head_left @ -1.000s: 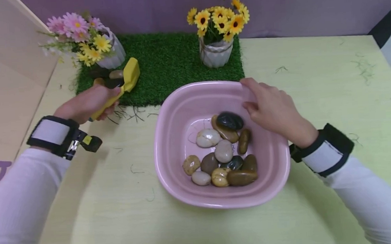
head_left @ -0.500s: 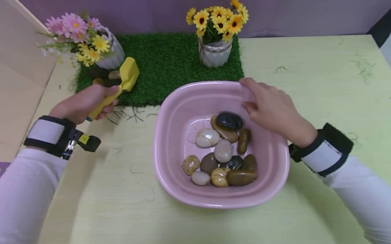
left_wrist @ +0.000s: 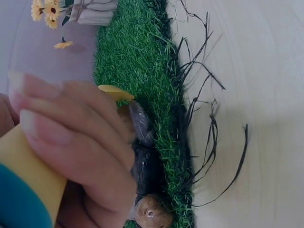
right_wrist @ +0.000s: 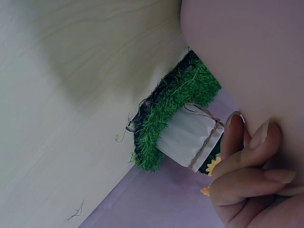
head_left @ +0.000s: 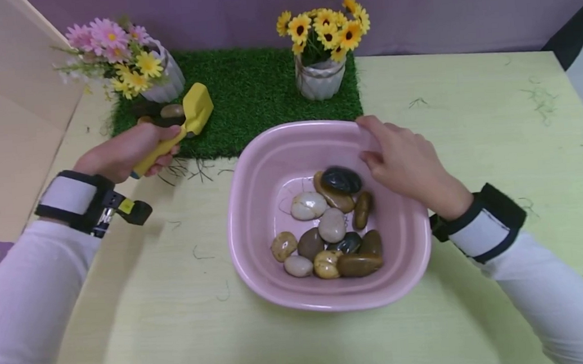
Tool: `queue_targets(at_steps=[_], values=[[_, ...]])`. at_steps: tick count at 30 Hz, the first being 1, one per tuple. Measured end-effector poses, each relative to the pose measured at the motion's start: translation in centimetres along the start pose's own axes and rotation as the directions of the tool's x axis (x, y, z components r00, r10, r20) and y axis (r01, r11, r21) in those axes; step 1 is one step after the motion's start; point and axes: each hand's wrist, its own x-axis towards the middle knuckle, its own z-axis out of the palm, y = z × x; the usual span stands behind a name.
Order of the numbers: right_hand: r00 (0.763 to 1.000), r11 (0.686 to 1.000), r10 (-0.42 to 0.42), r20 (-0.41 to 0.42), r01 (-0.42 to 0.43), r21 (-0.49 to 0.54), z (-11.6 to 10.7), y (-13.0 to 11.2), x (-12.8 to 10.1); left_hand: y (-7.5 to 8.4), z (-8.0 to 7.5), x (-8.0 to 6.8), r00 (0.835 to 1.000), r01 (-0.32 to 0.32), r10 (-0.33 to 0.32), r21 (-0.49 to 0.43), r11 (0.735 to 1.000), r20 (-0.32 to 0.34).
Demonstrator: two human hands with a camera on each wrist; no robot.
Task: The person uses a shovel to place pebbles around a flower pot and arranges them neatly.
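Over the last second the yellow scoop (head_left: 192,113) has been nudged slightly right and farther over the grass mat (head_left: 265,91), so stones by the far-left pot appear worked. It is gripped by the curled left hand (head_left: 127,151). The right hand (head_left: 404,160) pinches the pink basin's (head_left: 254,229) far-right rim, unmoved.

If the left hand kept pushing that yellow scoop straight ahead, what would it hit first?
Probably the green grass mat, which the yellow scoop in the left hand already overhangs; depth is unclear.
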Motion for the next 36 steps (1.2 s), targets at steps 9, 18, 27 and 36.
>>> queue_targets(at_steps=[9,18,27,36], values=[[1.000,1.000,0.006,0.004,-0.006,0.004,0.0,0.0,-0.1,0.6,-0.1,0.0,1.000,-0.004,0.005,-0.005,1.000,0.025],[1.000,1.000,0.008,0.003,-0.008,0.001,0.0,-0.2,0.0,1.1,0.0,-0.5,1.000,-0.010,0.010,0.040,0.999,0.001],[1.000,1.000,0.014,0.009,-0.014,-0.002,0.0,-0.2,0.0,1.9,0.4,-1.1,0.994,-0.067,0.078,0.134,0.989,-0.080],[1.000,1.000,0.011,0.004,-0.011,0.002,0.0,-0.2,0.0,2.9,1.1,-1.8,0.976,-0.196,0.212,0.236,0.952,-0.046]])
